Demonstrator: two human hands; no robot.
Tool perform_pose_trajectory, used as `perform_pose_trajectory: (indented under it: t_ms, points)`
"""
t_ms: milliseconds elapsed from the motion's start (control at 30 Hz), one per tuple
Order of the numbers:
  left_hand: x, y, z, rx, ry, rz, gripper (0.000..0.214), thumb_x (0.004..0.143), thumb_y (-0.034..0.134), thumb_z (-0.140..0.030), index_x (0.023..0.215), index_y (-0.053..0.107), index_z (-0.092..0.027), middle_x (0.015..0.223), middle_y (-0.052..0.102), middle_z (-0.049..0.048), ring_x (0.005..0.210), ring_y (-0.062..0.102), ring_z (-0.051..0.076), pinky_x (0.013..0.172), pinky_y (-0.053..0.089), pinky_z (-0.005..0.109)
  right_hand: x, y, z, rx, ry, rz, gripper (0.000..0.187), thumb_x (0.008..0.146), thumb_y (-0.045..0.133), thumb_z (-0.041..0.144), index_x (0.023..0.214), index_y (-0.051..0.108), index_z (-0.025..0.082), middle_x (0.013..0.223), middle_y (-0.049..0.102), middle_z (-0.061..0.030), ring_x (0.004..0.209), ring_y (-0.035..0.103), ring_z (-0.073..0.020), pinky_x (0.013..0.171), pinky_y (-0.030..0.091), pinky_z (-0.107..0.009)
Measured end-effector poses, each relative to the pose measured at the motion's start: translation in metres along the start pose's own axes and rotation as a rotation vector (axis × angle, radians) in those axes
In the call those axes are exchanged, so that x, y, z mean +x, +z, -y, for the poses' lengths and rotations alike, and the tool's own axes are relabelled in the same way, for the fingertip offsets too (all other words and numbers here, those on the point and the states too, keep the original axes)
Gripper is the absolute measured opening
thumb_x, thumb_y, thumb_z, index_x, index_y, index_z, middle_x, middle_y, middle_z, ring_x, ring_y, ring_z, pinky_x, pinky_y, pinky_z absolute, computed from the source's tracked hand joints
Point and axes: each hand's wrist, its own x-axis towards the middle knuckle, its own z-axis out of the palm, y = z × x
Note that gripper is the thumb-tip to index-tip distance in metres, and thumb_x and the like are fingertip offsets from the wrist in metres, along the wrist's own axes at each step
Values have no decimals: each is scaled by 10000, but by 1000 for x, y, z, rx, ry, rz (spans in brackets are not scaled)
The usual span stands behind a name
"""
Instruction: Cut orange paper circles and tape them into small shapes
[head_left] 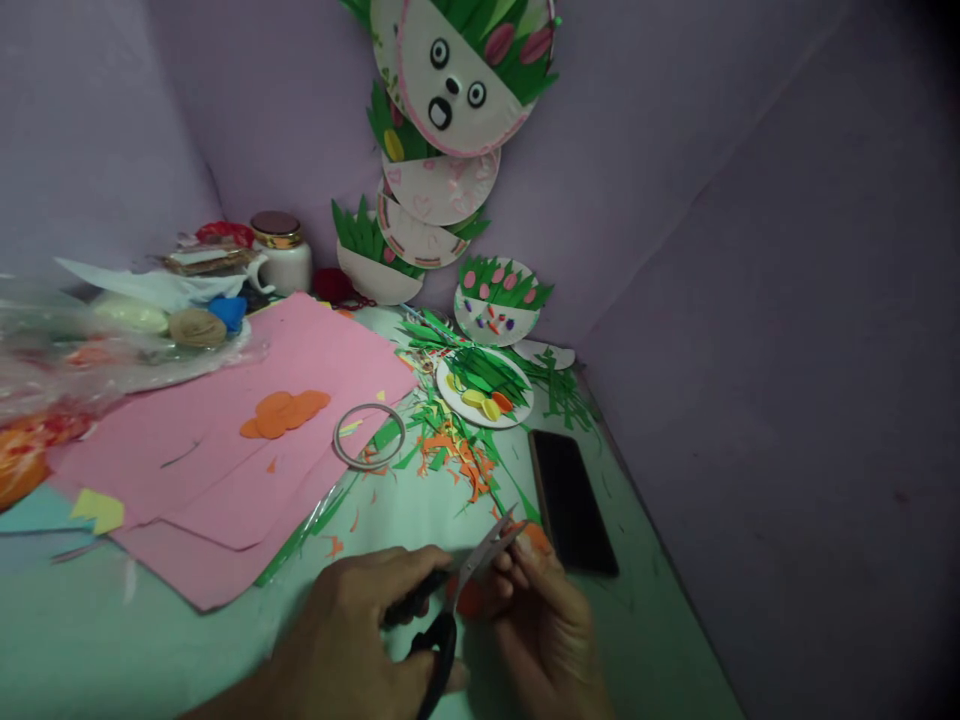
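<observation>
Fingers (390,590) gripping scissors (457,590), orange paper (471,598) pinched

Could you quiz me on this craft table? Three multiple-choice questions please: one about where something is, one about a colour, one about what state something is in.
1. Where does the black phone lie?
A. on the pink paper
B. on the table right of the orange scraps
C. inside the plate

2. What colour are the big sheets beside the tape ring?
A. pink
B. blue
C. black

3. What is the left hand doing?
A. resting flat
B. holding the scissors, blades open
C. lifting the phone

Answers: 1 B, it lies on bare table beyond the scraps. 2 A, they are pink. 3 B, fingers are in the handles while the right hand holds an orange piece at the blades.
</observation>
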Motion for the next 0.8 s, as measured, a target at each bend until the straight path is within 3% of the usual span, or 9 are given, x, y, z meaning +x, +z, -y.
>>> perform_pose_trajectory:
  t_ms: [100, 300, 433, 800]
  points:
    - [-3, 5, 10, 94, 149, -125, 442, 601, 568, -101, 998, 634, -282, 757, 649, -38, 698, 595, 138, 657, 465, 209, 0, -1, -1, 9, -7, 47, 238, 434, 862, 168, 565, 664, 162, 504, 569, 75, 425, 489, -18, 407, 423, -94]
    - [-5, 9, 15, 164, 260, -167, 500, 590, 511, -70, 1036, 606, -276, 759, 644, -21, 711, 618, 151, 640, 490, 225, -2, 0, -2, 17, 24, 49, 256, 416, 868, 165, 575, 668, 178, 516, 580, 81, 432, 497, -19, 415, 432, -97]
    - [-4, 9, 17, 187, 264, -187, 488, 595, 503, -80, 1033, 604, -269, 741, 640, -17, 676, 611, 159, 587, 482, 241, -2, 1, -3, -1, 9, 54, 233, 424, 861, 174, 553, 667, 186, 494, 580, 79, 402, 483, -20, 406, 431, -109]
    - [-5, 10, 18, 185, 241, -158, 524, 608, 496, -47, 1078, 591, -257, 799, 649, -3, 744, 614, 165, 627, 477, 249, -3, 2, -4, 10, 6, 26, 241, 426, 860, 156, 550, 654, 170, 509, 570, 64, 439, 485, -35, 404, 428, -118]
